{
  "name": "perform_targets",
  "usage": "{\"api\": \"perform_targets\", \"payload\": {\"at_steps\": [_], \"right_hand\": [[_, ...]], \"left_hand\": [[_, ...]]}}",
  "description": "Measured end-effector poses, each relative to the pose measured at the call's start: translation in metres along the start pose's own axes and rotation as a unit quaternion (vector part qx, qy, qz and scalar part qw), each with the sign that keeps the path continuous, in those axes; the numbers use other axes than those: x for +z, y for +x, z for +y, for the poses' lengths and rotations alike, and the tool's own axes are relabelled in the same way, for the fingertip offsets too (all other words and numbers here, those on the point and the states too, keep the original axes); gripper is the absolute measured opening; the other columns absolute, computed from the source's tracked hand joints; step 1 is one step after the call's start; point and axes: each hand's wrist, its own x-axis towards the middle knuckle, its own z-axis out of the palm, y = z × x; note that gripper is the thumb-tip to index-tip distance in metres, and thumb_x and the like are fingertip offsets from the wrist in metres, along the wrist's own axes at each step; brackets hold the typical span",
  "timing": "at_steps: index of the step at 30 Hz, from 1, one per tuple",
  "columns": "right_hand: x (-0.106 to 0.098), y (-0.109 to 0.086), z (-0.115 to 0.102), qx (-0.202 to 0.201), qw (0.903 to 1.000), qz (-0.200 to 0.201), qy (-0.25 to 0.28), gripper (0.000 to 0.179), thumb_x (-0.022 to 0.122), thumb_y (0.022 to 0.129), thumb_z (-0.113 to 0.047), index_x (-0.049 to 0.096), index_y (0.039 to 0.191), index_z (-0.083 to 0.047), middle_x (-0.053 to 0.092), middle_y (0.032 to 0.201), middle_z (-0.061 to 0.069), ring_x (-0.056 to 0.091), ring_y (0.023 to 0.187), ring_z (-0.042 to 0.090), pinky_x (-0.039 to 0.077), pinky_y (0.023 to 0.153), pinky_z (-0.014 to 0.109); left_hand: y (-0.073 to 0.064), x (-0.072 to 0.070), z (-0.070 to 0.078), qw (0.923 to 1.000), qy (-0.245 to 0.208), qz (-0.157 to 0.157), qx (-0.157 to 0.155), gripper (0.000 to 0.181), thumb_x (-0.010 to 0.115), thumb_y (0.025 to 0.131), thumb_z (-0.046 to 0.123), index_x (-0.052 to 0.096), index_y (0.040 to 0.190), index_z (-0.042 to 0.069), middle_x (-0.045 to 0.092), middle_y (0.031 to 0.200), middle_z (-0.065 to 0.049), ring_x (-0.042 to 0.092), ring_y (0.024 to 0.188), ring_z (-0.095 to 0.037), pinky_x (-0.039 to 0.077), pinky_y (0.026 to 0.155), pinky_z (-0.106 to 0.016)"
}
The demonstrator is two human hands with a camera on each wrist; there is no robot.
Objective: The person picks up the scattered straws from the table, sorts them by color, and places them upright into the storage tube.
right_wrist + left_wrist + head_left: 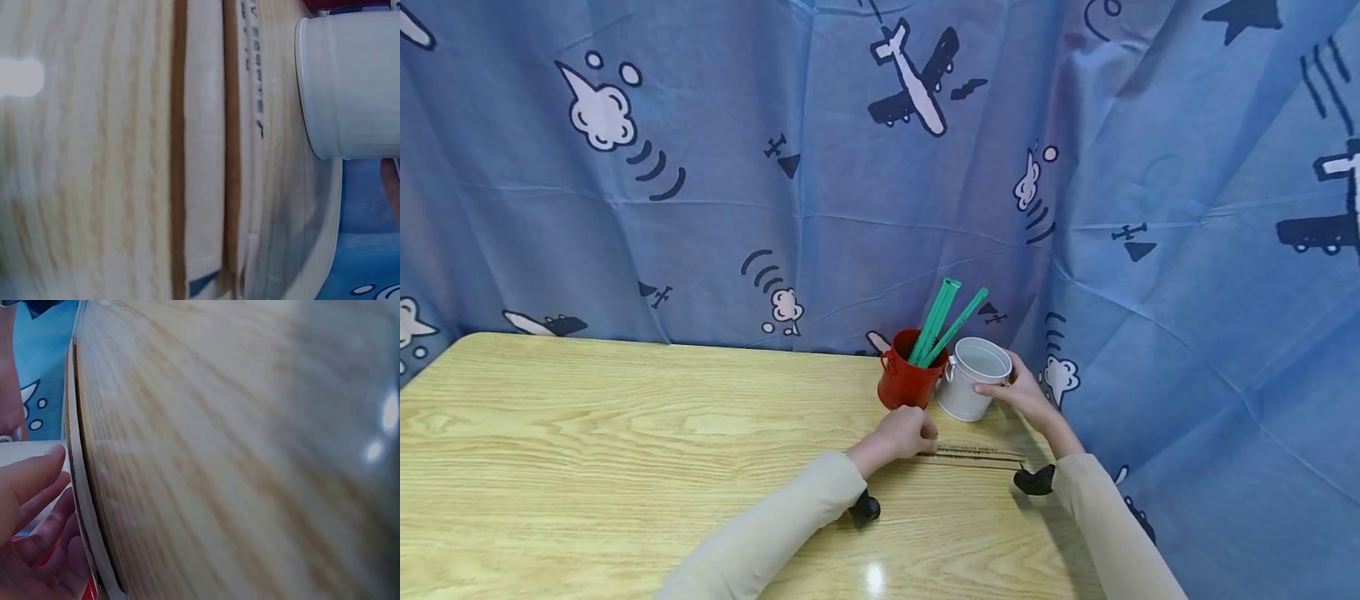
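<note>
My right hand [1017, 392] grips the white pail [964, 392] at its right side, thumb across the front and fingers round the back. In the right wrist view the white pail [353, 84] shows side-on, with only a bit of that hand at the edge. My left hand [904, 432] is at the left end of several long, thin, pale strips [973, 456] lying on the table. In the left wrist view its fingers [53, 540] are loosely bent beside the strips' edge. Dark printed lettering marks the strips [205, 144] in the right wrist view.
A red pail [904, 383] stands left of the white one, holding several long green strips [936, 321]. The wooden table [587, 433] ends against a blue patterned curtain [715, 167] behind and at the right. Black wrist devices [865, 507] sit by both sleeves.
</note>
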Motion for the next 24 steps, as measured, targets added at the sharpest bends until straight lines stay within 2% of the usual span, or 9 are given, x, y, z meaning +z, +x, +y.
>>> {"api": "perform_targets", "payload": {"at_steps": [7, 12, 16, 24], "right_hand": [[-0.008, 0.001, 0.000, -0.018, 0.9997, -0.011, -0.008, 0.082, 0.071, 0.083, -0.008, 0.023, 0.150, -0.003, 0.038, 0.144, 0.026, 0.034, 0.134, 0.040, 0.029, 0.110, 0.056], [-0.013, 0.002, 0.002, -0.022, 0.9991, -0.022, -0.028, 0.080, 0.071, 0.084, -0.009, 0.026, 0.150, -0.003, 0.042, 0.142, 0.025, 0.039, 0.130, 0.036, 0.037, 0.103, 0.048], [-0.014, 0.002, 0.001, -0.016, 0.9987, -0.027, -0.041, 0.078, 0.072, 0.084, -0.012, 0.029, 0.148, -0.003, 0.044, 0.140, 0.025, 0.041, 0.126, 0.034, 0.038, 0.099, 0.044], [-0.013, 0.001, 0.000, -0.011, 0.9990, -0.031, -0.029, 0.076, 0.071, 0.085, -0.011, 0.029, 0.148, -0.001, 0.041, 0.142, 0.028, 0.036, 0.132, 0.042, 0.033, 0.106, 0.055]], "left_hand": [[0.000, 0.001, 0.002, 0.9999, 0.011, -0.003, -0.010, 0.018, 0.075, 0.084, 0.021, 0.077, 0.101, 0.017, 0.074, 0.099, 0.005, 0.066, 0.090, -0.008, 0.051, 0.073, -0.019], [0.000, 0.000, 0.003, 0.9998, 0.013, -0.002, -0.013, 0.015, 0.075, 0.083, 0.020, 0.078, 0.098, 0.019, 0.075, 0.096, 0.007, 0.066, 0.087, -0.006, 0.050, 0.069, -0.018], [-0.001, 0.000, 0.004, 0.9998, 0.013, -0.003, -0.012, 0.013, 0.075, 0.083, 0.019, 0.078, 0.095, 0.019, 0.075, 0.094, 0.008, 0.066, 0.085, -0.006, 0.049, 0.067, -0.018], [-0.004, -0.004, 0.006, 0.9990, 0.045, -0.002, -0.003, 0.011, 0.070, 0.088, 0.020, 0.078, 0.095, 0.022, 0.074, 0.097, 0.011, 0.065, 0.092, -0.007, 0.050, 0.066, -0.021]]}}
